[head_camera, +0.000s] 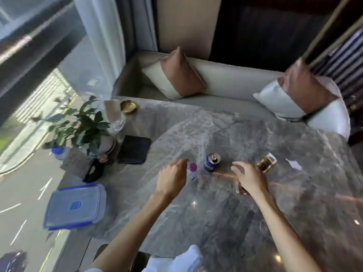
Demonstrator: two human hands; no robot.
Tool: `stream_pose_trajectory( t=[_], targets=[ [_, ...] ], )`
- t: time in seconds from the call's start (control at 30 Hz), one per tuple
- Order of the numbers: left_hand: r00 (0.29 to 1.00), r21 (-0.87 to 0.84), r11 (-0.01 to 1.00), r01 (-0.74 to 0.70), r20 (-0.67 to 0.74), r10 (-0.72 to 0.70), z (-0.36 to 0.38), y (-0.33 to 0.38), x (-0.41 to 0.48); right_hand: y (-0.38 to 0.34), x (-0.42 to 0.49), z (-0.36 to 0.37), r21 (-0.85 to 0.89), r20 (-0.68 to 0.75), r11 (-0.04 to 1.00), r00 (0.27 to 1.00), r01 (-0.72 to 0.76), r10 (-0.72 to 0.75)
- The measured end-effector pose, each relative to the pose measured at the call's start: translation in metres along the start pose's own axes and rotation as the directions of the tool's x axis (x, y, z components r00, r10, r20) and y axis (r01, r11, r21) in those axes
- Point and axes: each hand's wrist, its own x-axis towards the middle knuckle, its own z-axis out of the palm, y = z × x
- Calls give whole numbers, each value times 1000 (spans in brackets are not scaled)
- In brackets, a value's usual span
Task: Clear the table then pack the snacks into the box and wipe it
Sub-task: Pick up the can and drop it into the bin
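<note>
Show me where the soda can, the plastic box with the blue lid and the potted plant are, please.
soda can (211,162): head view, on its blue side.
plastic box (75,206): head view, middle of its lid.
potted plant (82,122): head view, on its leaves.

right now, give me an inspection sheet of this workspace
surface: grey marble table, glossy, reflections.
job's things: blue-lidded plastic box shut, at left edge; open Pepsi can upright; small bottle with pink cap beside it; snack packet right of can.
clutter: potted plant, black wallet, gold dish, paper scrap.
hands: left hand and right hand open, empty.
cables: nothing seen.
surroundings: window, bench with cushions.
</note>
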Motion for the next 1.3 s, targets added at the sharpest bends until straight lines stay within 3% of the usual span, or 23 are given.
stream_pose_trajectory(
  t=[0.13,0.27,0.4,0.53,0.67,0.8,0.93,1.07,1.2,1.3],
  targets=[
    [975,-131,967,-218,-63,211,21,33,35,52,-26,-5,21,-91,975,971,-219,220],
    [935,-24,948,-317,159,317,59,72,100,108,-64,13,109,-107,936,932,-334,345],
    [881,115,972,-205,455,132,107,84,143,145,-87,45,131,-13,908,915,-397,402],
    [828,297,942,-159,560,-37,144,80,151,168,-97,73,51,96,913,911,-406,400],
    [773,274,957,-98,626,-99,167,70,148,175,-111,93,151,231,883,884,-444,405],
    [820,239,968,-73,568,-78,179,60,145,178,-120,105,164,165,884,896,-438,413],
    [878,207,978,-29,473,-74,181,61,134,186,-121,101,298,129,862,912,-411,391],
    [937,-12,992,122,331,-111,159,82,103,198,-114,79,505,107,798,941,-330,321],
    [979,-291,942,168,161,-124,120,105,32,196,-94,50,765,203,585,963,-269,178],
    [975,-489,844,221,93,-201,92,105,-36,176,-78,28,868,305,409,952,-281,6]
  ],
)
